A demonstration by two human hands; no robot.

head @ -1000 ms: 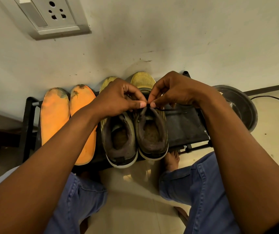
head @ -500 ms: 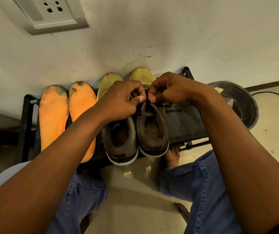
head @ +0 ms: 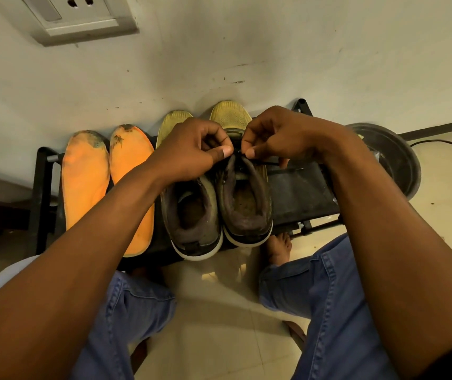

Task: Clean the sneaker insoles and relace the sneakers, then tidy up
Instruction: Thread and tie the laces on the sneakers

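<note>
Since before, thumbs closer — left hand [head: 192, 154], right hand [head: 279, 138] pinching lace [head: 267, 162].

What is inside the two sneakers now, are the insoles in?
Both sneakers show bare, dirty footbeds. The two orange insoles lie beside them. Hands cover the toe ends.

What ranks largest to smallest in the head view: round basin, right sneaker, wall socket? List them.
1. right sneaker
2. round basin, partly hidden by an arm, so unsure against the sneaker
3. wall socket, cut off by the frame edge
</note>
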